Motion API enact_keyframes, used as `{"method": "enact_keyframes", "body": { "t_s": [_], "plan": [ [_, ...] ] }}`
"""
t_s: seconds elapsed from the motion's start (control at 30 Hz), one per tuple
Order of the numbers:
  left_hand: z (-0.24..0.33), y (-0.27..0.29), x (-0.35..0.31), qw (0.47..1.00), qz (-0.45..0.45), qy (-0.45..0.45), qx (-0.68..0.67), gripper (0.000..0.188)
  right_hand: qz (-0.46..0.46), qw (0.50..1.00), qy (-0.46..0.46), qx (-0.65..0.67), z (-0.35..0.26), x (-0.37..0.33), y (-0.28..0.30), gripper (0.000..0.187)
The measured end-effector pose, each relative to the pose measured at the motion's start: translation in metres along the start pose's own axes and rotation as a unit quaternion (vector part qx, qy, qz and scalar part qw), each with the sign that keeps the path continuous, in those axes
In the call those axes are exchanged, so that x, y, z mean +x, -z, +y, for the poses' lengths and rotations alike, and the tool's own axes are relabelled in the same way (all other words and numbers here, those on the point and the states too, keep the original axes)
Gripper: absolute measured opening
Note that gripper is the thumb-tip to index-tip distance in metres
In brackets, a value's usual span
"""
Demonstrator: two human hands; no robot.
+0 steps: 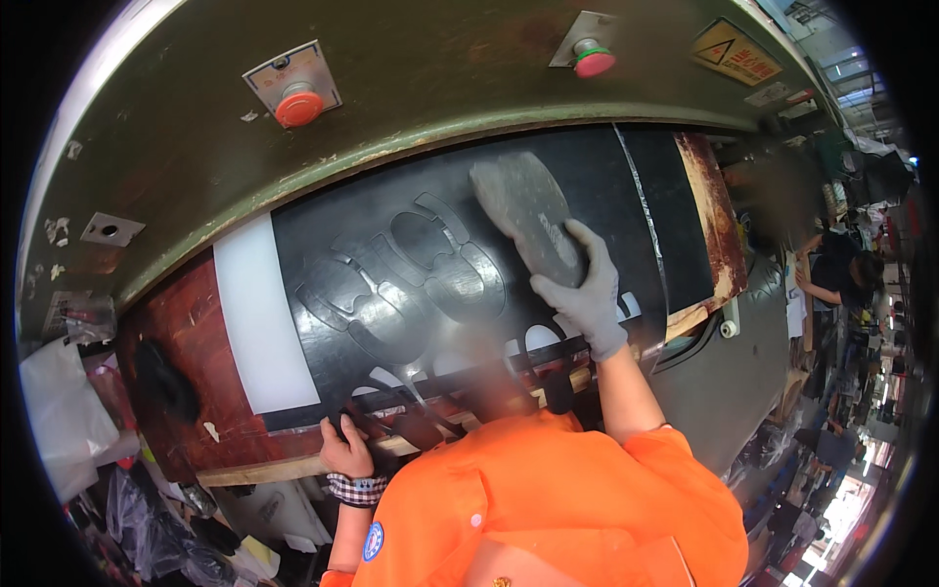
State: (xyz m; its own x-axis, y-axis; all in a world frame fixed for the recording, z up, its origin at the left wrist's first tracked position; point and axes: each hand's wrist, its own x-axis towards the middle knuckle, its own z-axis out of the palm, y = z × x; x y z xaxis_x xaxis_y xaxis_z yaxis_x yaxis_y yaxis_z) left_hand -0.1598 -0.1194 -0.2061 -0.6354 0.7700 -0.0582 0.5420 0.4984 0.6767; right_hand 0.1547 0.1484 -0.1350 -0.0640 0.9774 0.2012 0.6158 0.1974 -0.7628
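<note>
My right hand [584, 284], in a grey glove, grips the near end of a grey, shoe-sole-shaped block [528, 205]. The block is over the right part of a shiny black sheet [577, 166]; whether it touches the sheet, I cannot tell. To its left, several curved sole outlines [421, 254] are cut or pressed into the sheet. My bare left hand [347, 447] is at the sheet's near left corner, thumb and finger closed on the edge. Near my body the sheet has sole-shaped holes and thin leftover strips [391, 396].
A white board [262, 318] shows beneath the sheet, on a worn red-brown table [186, 382]. A green machine beam [421, 88] spans the far side, with a red button [298, 106] and a pinkish-red button [593, 61]. Another person [839, 269] is at far right.
</note>
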Motion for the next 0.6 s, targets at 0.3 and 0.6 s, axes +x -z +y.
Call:
{"method": "enact_keyframes", "body": {
  "t_s": [0.3,0.6],
  "plan": [
    [0.001,-0.015,0.049,0.998,0.036,-0.001,0.053,0.042,-0.005,0.984,0.14,-0.106,0.03,0.035,-0.033,0.085],
    [0.033,-0.039,0.154,0.972,0.176,-0.087,0.126,0.038,0.214,0.941,0.258,-0.035,-0.016,0.195,0.015,0.01]
  ]
}}
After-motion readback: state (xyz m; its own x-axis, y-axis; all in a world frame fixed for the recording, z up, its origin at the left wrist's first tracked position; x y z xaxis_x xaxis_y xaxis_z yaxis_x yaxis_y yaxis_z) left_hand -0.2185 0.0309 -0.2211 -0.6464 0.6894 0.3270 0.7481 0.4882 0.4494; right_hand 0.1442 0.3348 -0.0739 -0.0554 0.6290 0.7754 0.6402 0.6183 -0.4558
